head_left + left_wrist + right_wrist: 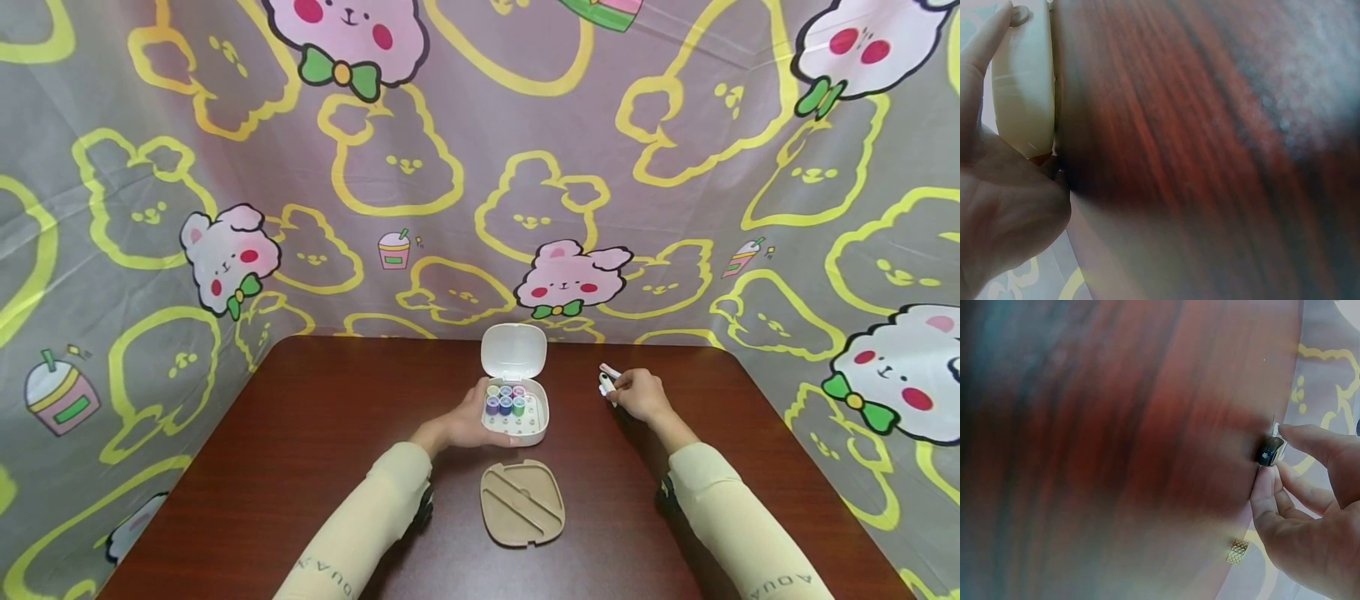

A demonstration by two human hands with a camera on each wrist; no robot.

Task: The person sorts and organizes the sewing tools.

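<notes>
A white sewing box [536,427] stands on the table with its hinged lid [513,350] raised. Several thread spools [506,406] in different colours fill the upper left of its pegged inside. My left hand [468,423] grips the box by its left side, thumb along the front; in the left wrist view the box wall [1025,94] lies between thumb and fingers. Off to the right, my right hand [643,395] pinches a small black-and-white item [1270,452] at the table surface; its kind is unclear. A slim pinkish-white piece [609,370] lies just beyond the fingers.
A tan tray insert [521,504] with a diagonal groove lies in front of the box. In the right wrist view, a gold dimpled thimble [1237,551] shows near the hand. Patterned cloth [450,250] hangs around the dark wood table [322,417].
</notes>
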